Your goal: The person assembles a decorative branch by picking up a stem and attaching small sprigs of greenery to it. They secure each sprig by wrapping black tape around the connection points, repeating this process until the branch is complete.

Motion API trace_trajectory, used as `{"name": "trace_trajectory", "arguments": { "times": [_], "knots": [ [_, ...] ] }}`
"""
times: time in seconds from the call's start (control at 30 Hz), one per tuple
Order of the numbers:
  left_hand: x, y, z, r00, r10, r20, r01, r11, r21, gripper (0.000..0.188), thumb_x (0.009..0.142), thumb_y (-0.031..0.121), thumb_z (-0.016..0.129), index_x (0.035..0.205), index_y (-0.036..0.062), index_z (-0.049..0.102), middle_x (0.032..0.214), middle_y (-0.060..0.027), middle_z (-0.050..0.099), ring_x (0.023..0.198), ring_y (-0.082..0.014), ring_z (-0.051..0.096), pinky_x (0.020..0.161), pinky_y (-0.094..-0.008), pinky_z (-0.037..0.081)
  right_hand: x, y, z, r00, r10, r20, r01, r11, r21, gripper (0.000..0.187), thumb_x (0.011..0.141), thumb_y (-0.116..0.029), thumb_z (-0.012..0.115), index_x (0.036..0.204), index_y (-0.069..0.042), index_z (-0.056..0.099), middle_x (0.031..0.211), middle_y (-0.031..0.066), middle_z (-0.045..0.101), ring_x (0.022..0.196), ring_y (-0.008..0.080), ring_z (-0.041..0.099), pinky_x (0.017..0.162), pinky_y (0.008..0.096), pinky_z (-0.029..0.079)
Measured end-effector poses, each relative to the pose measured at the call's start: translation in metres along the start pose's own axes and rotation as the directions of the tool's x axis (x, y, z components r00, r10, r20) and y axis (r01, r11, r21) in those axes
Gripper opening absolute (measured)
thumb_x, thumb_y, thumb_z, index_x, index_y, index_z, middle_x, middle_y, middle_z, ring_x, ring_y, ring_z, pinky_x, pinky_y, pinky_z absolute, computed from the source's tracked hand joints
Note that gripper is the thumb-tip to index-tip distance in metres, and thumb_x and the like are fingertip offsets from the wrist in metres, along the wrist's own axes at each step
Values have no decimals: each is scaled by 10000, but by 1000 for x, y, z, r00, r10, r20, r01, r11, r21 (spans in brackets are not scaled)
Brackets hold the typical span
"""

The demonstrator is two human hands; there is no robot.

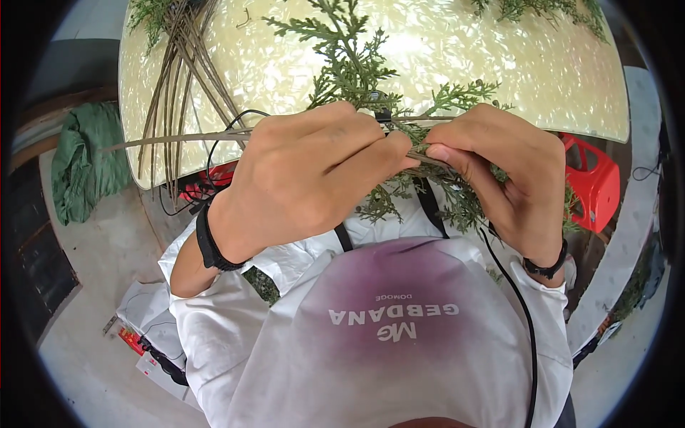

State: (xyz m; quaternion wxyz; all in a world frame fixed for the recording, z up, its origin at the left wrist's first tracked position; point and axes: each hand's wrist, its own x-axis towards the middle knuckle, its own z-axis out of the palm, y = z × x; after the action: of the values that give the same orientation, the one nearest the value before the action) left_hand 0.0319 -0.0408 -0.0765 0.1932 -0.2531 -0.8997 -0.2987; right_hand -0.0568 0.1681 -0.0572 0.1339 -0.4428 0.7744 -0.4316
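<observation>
In front of my chest, over the table's near edge, my left hand [314, 167] is closed around an evergreen branch, and its thin bare stem [178, 138] sticks out to the left. My right hand [510, 167] pinches the same branch's leafy part between thumb and fingers, close to the left fingertips. Green scaly foliage [457, 192] hangs below and between both hands. Beyond my left hand, a leafy cypress-like sprig [349, 60] points away over the table; whether it joins the held branch is hidden by my fingers.
On the pale yellow, pearly table [442, 43], a bundle of bare stems [189, 64] lies at left and more evergreen sprigs [546, 8] at far right. A red plastic stool [596, 182] stands right. Green cloth [89, 160] is at left. A black cable [526, 307] hangs over my shirt.
</observation>
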Motion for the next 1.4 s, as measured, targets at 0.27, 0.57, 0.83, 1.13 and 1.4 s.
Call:
{"name": "trace_trajectory", "arguments": {
  "times": [0.27, 0.57, 0.83, 1.13, 1.4],
  "knots": [
    [-4, -6, 8, 999, 32, -17, -32, 999, 23, 254, 658, 89, 791, 861, -15, 679, 698, -59, 597, 560, -183, 565, 454, -275, 441, 0, 3, 1, 997, -76, 34, 79, 990, -113, 162, 756, 79, 680, 910, 37, 654, 763, 118, 630, 639, 241, 578, 572, 302, 446],
    [-4, -8, 12, 1000, 25, 2, -26, 999, 33, 194, 682, 93, 748, 835, 13, 659, 739, -38, 577, 595, -173, 571, 451, -280, 452, 0, 10, 6, 988, -155, -3, 152, 972, -181, 221, 722, 78, 705, 932, 30, 656, 774, 115, 615, 629, 247, 583, 553, 314, 454],
    [-1, -11, 12, 999, 34, 6, -34, 999, 29, 229, 664, 94, 778, 843, 4, 668, 719, -47, 588, 577, -178, 571, 448, -280, 448, 0, 20, 9, 978, -208, -11, 204, 967, -150, 229, 715, 70, 714, 932, 19, 663, 788, 109, 627, 636, 245, 599, 542, 306, 463],
    [2, -17, 13, 1000, 2, 22, -1, 999, -35, 206, 679, 101, 766, 830, 9, 660, 720, -50, 583, 565, -189, 570, 442, -287, 454, 5, 29, 7, 958, -288, -12, 281, 941, -189, 271, 674, 31, 728, 940, 23, 676, 811, 96, 650, 673, 244, 636, 545, 308, 495],
    [14, -19, 9, 996, 88, 2, -88, 996, -17, 226, 676, 62, 772, 853, -31, 666, 713, -72, 581, 567, -190, 582, 438, -286, 450, 9, 34, 1, 902, -430, -39, 408, 879, -248, 288, 629, 11, 718, 916, 15, 689, 836, 97, 658, 660, 224, 636, 494, 312, 479]
  ]
}}
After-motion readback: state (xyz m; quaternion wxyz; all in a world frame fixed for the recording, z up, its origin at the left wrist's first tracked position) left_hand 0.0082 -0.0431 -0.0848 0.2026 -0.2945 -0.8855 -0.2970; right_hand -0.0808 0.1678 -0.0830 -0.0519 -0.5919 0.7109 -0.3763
